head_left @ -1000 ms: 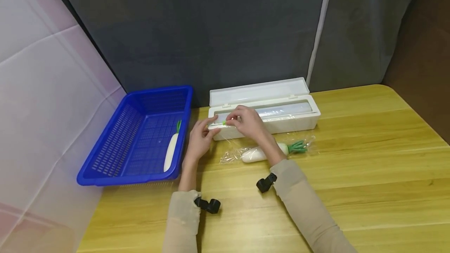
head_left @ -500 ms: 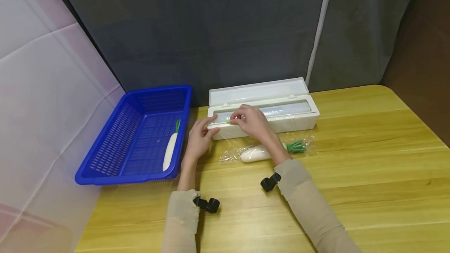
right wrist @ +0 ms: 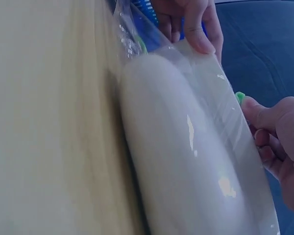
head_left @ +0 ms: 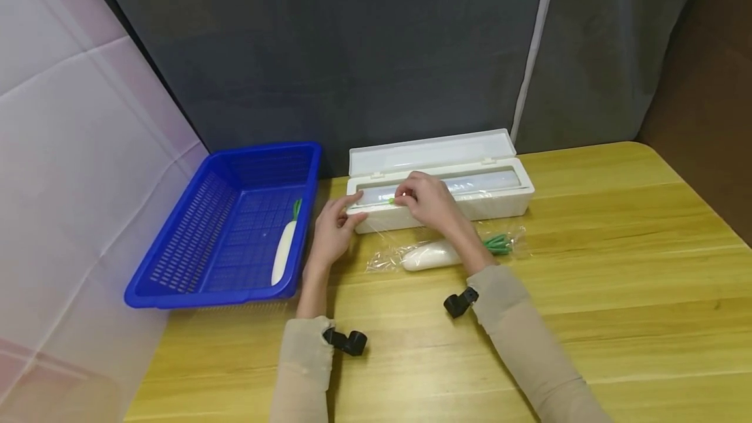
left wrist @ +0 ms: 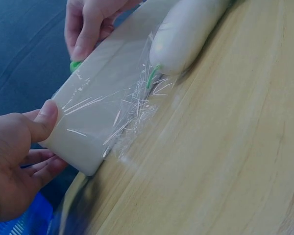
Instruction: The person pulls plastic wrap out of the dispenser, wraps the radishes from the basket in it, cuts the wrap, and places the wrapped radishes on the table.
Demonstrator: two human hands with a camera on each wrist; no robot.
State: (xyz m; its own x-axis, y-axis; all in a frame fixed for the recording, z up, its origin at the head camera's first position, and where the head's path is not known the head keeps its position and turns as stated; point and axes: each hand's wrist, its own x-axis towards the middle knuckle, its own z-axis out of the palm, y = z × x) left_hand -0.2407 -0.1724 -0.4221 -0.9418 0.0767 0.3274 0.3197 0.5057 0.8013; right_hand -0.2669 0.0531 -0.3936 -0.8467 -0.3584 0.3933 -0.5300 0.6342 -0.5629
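Step in hand: most likely cutting the clear film at the white box, with the green slider part way along the near edge.
Right grip: thumb and fingers closed in a small pinch on the slider; right hand above the left half of the box.
Left grip: left hand spans the box's left end, thumb on the near side, fingers on the far side, apparently bracing it.
Radish on the counter: the white radish lies on its side just near of the box, with film about it and beyond both ends, leaves to the right.
Next move: seems to call for drawing the slider on rightward, evenly, with the box held firm; slack film could bunch or tear askew.
Only in the head view: the open lid on the far side, the film roll inside, and a second radish along the right wall of the blue basket.
Only in the wrist views: a thin green strip at the radish's left tip.
Clearest in the left wrist view: creased film hanging down the box's near wall.
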